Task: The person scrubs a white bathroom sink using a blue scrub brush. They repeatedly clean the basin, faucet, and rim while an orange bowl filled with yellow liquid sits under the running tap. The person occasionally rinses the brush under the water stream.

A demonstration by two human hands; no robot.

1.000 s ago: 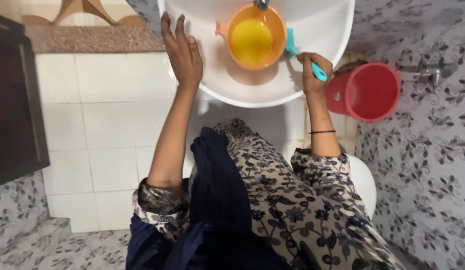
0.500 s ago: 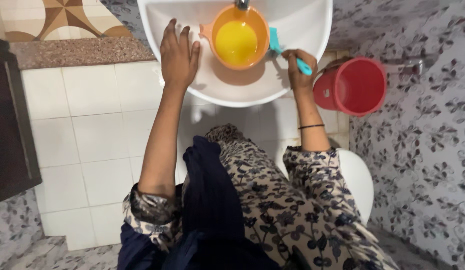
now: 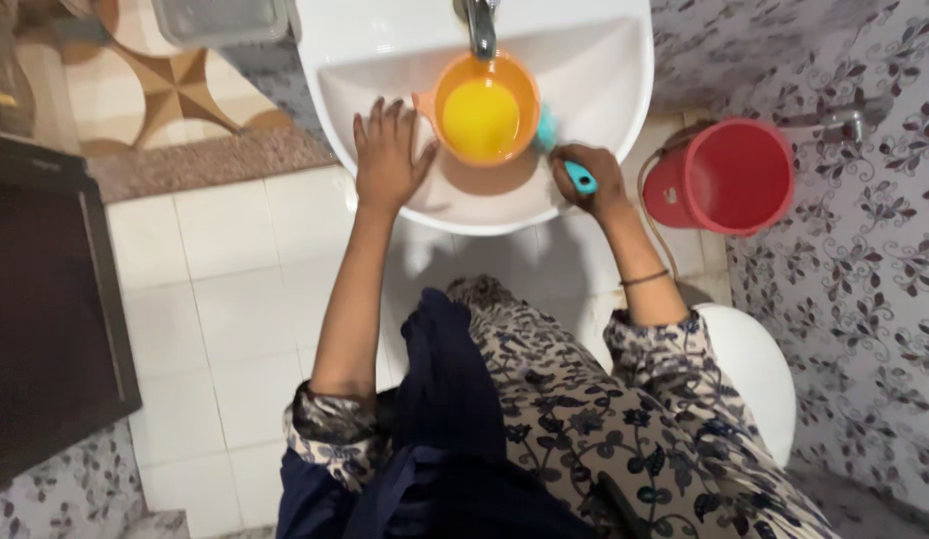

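the left hand (image 3: pixel 389 158) is sliding closer to the orange mug (image 3: pixel 484 95); the right hand (image 3: pixel 587 180) is pulling the teal brush (image 3: pixel 564 155) lower along the basin (image 3: pixel 604 90).

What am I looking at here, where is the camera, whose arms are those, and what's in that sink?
There is one view, from a camera worn on a person's head, looking straight down, so the two arms reaching up the picture are that person's own. No machine is involved, just bare hands. The white basin is a wall sink with a metal tap at its top. Inside it sits an orange mug with a side handle, yellow inside. The left hand lies flat and open on the basin beside the mug. The right hand has its grip closed around a teal brush, whose head is against the mug's right side. To the right, lower down, stands a red bucket.
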